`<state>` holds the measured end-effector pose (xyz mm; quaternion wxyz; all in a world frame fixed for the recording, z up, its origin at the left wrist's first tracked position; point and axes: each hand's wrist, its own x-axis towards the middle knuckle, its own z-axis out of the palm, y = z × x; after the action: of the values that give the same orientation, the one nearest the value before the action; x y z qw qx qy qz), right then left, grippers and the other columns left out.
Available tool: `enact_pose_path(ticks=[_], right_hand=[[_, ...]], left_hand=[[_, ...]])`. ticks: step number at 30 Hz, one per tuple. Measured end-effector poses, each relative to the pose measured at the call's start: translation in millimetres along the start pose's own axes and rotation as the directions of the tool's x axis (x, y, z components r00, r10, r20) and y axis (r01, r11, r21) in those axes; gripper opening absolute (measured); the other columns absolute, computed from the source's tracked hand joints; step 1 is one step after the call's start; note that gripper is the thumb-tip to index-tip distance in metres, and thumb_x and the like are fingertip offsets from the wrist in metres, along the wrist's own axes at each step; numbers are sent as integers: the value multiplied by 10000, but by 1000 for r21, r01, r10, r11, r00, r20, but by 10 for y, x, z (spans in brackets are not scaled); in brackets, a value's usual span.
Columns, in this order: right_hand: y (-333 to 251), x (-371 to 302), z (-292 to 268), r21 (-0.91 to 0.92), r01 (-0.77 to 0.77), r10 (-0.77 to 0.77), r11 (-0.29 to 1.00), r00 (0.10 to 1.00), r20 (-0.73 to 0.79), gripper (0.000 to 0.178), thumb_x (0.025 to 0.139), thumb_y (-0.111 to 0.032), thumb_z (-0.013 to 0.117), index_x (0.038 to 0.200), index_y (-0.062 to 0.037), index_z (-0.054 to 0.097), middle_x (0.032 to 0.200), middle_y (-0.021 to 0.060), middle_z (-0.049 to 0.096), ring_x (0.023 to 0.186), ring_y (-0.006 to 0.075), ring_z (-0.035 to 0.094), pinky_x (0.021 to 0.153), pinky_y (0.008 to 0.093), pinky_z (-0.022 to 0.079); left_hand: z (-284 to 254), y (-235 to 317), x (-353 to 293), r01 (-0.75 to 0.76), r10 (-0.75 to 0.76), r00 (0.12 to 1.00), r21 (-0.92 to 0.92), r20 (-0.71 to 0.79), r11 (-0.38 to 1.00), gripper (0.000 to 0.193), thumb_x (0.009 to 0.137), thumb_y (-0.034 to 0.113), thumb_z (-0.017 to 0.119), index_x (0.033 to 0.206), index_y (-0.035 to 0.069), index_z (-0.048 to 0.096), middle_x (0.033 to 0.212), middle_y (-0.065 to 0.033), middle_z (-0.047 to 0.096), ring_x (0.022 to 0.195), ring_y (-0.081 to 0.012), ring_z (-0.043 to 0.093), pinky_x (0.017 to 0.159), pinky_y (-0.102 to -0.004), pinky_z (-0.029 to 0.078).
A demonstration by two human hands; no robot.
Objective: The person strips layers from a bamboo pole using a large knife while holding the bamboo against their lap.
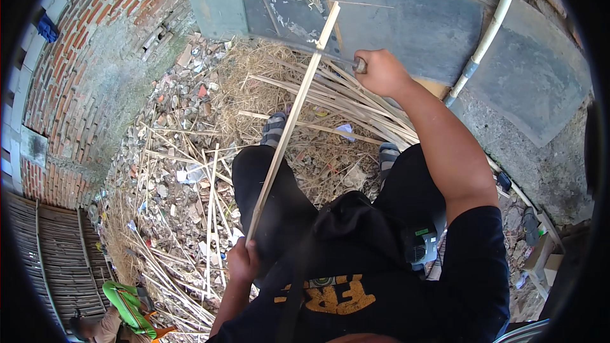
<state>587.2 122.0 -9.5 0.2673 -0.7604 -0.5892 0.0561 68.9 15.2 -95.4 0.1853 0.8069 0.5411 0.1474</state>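
My left hand [242, 262] is closed around the lower end of a long, pale bamboo strip [290, 126], beside my left thigh. The strip slants up and away across my left leg, its far end near the grey panels. My right hand [383, 75] grips the handle of a long-bladed knife [340, 58]. Its thin blade reaches left across the upper part of the strip, where a small curled shaving shows. Beyond my knees lies a bundle of similar strips [356, 103], partly behind my right forearm.
Rubble [171, 114] and dry shavings [244, 82] cover the ground. Loose strips [210, 228] lie scattered at left. A brick wall [95, 82] rises at left, grey panels [406, 9] and a pale pipe [489, 32] at the far side. A person in green [127, 305] is at lower left.
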Motion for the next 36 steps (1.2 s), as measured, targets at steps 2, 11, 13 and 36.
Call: enact_pose_path(ticks=[2, 11, 13, 36], right_hand=[[-74, -135, -61, 7, 39, -40, 999, 998, 41, 244, 770, -136, 676, 1013, -131, 700, 920, 135, 727, 897, 321, 706, 804, 441, 569], [-167, -185, 102, -81, 205, -173, 975, 941, 290, 211, 744, -128, 674, 952, -109, 702, 859, 134, 706, 877, 316, 700, 764, 451, 558], [40, -35, 79, -68, 109, -91, 992, 968, 233, 228, 742, -133, 675, 967, -98, 700, 862, 143, 704, 881, 326, 697, 772, 452, 556], [-751, -419, 28, -210, 366, -294, 907, 906, 306, 266, 740, -149, 699, 1005, -129, 696, 877, 122, 722, 828, 341, 699, 755, 464, 565]], left_hand=[[3, 8, 14, 6, -5, 1000, -14, 2, 1000, 324, 1014, 281, 495, 840, 12, 545, 613, -238, 568, 588, -475, 589, 520, -513, 440], [-122, 38, 110, 27, -13, 990, -97, 144, 995, 404, 1007, 358, 503, 814, 5, 539, 620, -234, 571, 617, -479, 594, 561, -507, 451], [-176, 124, 129, -3, 9, 992, -51, 124, 999, 456, 1009, 410, 491, 805, 5, 543, 616, -227, 575, 625, -469, 603, 567, -500, 455], [-105, 68, 85, 116, -107, 988, -80, 110, 990, 403, 934, 365, 634, 899, -37, 632, 670, -247, 636, 677, -457, 655, 608, -476, 506]])
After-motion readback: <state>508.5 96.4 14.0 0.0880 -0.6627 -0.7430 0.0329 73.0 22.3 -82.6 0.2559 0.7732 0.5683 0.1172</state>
